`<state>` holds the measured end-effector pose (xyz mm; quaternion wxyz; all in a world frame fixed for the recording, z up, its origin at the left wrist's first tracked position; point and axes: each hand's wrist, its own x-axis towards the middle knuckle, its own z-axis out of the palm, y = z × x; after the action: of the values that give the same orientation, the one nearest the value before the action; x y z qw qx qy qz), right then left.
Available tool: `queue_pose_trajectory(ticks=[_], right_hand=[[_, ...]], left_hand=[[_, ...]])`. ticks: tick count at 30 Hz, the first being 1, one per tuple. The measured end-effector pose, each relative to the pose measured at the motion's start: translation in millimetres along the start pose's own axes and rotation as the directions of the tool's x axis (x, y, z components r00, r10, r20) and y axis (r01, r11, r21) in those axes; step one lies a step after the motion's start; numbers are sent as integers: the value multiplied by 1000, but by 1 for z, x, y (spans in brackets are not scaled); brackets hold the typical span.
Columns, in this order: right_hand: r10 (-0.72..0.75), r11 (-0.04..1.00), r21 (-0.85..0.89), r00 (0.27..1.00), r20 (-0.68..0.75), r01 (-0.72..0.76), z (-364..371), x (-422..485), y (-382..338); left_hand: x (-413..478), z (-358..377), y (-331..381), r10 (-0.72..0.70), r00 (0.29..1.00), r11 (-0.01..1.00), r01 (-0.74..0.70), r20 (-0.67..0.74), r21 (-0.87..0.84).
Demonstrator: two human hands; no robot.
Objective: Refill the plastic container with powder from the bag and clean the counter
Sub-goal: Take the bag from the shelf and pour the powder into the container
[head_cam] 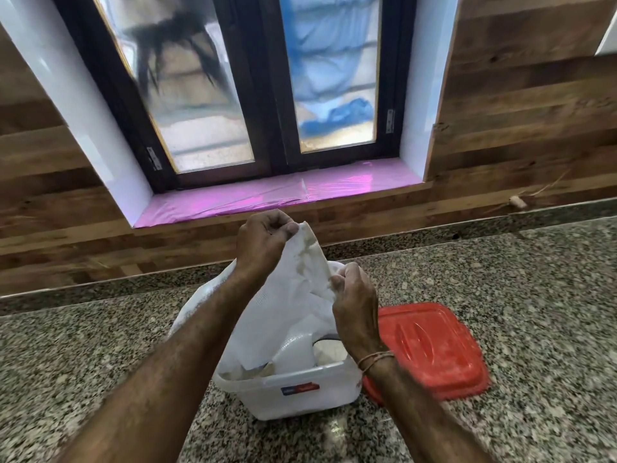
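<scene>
A white woven bag (287,309) hangs upside-down over the white plastic container (300,392), its lower end inside the tub. My left hand (262,240) pinches the bag's raised corner at the top. My right hand (355,302) grips the bag's edge lower, to the right. Pale powder (329,350) shows inside the container under the bag. The container stands on the speckled granite counter (500,279) and has a small red-and-blue label on its near wall.
The container's red lid (430,349) lies flat on the counter, touching the tub's right side. A wood-panelled wall and a window with a pink-covered sill (267,195) rise behind the counter. Bare granite spreads left, right and in front.
</scene>
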<state>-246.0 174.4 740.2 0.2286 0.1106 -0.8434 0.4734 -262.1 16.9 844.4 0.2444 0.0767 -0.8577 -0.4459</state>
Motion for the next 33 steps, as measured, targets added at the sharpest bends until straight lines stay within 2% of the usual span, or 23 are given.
queue_pose_trajectory(ticks=[3,6,9,13,15,17,19,23,26,28,33], right_hand=[[86,995,53,996,7,-86,1,5,10],[238,932,227,948,211,-284,-10,22,14],[192,880,376,942,275,-289,-16,28,9],[195,898,351,955,225,-266,-14,36,14],[237,806,474,926,292,-356,-16,38,19],[271,637,599,868,415,-485,-17,37,24],[268,566,617,829,491,-548,-17,37,29],[182,680,609,898,400,-409,-21,42,17],[168,650,614,873,458,-448,-14,45,7],[221,666,590,876,428,-456,-9,50,6],[202,550,665,853,481,-506,-10,58,12]], left_hand=[[2,3,-8,-106,992,987,114,73,-116],[2,3,-12,-136,986,978,149,99,-148],[1,3,-10,-90,995,996,91,43,-9],[-8,8,-4,-68,992,997,72,109,-34],[-13,2,-7,-33,992,999,32,119,10],[-13,-9,-16,-12,993,994,0,119,107],[-14,-18,-27,-32,993,986,12,117,163],[-18,-20,-25,-35,987,991,14,160,131],[-22,-16,-6,43,977,967,-93,208,238],[-24,-14,5,86,975,946,-145,207,288],[-26,-28,6,98,984,898,-151,147,413]])
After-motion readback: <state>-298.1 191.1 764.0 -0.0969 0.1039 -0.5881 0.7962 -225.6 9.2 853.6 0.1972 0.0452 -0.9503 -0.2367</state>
